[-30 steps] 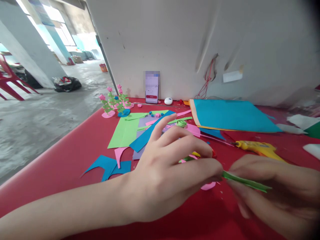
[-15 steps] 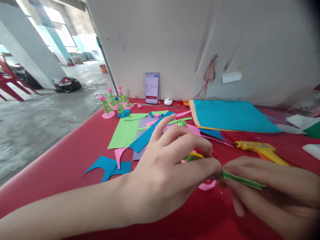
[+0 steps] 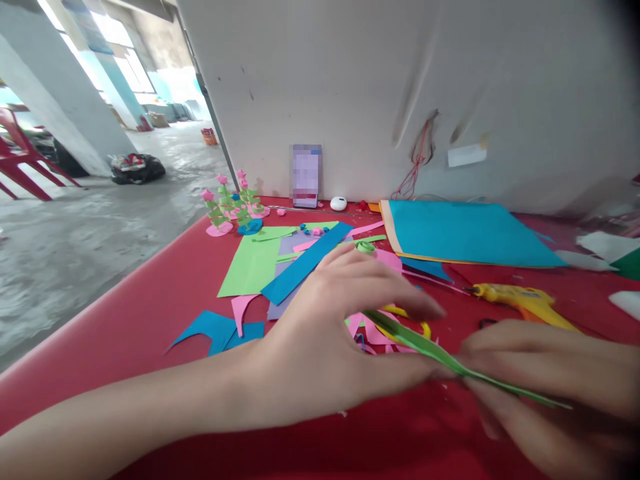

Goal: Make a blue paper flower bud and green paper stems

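Right grip (image 3: 555,363) pinches a green paper strip (image 3: 425,345).

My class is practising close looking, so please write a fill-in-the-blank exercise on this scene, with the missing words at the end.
1. The strip pinched in the right hand is coloured ____.
2. The glue gun is mostly ____.
3. Standing upright just left of the small, rounded white object is a ____.
4. The surface of the table is ____.

Missing words: green; yellow; phone; red.
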A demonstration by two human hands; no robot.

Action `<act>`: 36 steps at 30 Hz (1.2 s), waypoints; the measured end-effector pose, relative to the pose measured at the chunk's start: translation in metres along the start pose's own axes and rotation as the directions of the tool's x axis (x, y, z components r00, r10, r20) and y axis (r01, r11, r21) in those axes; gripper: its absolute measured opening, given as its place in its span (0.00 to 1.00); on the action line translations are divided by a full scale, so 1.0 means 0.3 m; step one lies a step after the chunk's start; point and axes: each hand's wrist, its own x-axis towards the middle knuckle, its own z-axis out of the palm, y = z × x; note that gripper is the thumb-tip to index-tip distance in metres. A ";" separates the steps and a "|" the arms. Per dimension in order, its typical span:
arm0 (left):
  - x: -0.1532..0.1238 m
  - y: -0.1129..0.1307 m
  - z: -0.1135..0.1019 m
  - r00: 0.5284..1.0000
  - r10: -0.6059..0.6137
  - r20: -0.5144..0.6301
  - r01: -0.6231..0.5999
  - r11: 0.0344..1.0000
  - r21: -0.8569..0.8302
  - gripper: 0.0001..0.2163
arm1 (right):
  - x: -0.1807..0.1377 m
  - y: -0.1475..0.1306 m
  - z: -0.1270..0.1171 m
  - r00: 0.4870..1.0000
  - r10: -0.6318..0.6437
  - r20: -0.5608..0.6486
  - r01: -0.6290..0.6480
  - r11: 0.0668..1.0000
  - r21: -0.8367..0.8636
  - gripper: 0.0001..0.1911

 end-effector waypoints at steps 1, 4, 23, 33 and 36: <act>0.002 -0.003 0.000 0.999 -0.004 0.035 0.005 1.000 -0.030 0.08 | 0.000 0.015 -0.011 0.990 -0.133 0.049 0.138 0.983 -0.119 0.20; 0.006 -0.009 0.003 0.998 0.015 0.060 -0.009 0.996 -0.091 0.02 | 0.003 0.022 -0.008 0.980 -0.186 0.071 0.196 0.963 -0.184 0.19; -0.007 -0.076 0.060 0.995 -0.087 -0.050 0.072 0.967 -0.245 0.04 | 0.045 -0.048 0.074 0.817 0.560 0.136 -0.568 0.744 0.352 0.09; -0.024 -0.156 0.104 0.882 -0.463 0.092 0.443 0.744 -0.500 0.05 | 0.054 0.037 0.119 0.747 0.610 0.262 -0.657 0.618 0.432 0.08; -0.039 -0.188 0.127 0.835 -0.542 0.100 0.511 0.692 -0.510 0.09 | 0.039 0.080 0.153 0.745 0.606 0.279 -0.655 0.587 0.476 0.08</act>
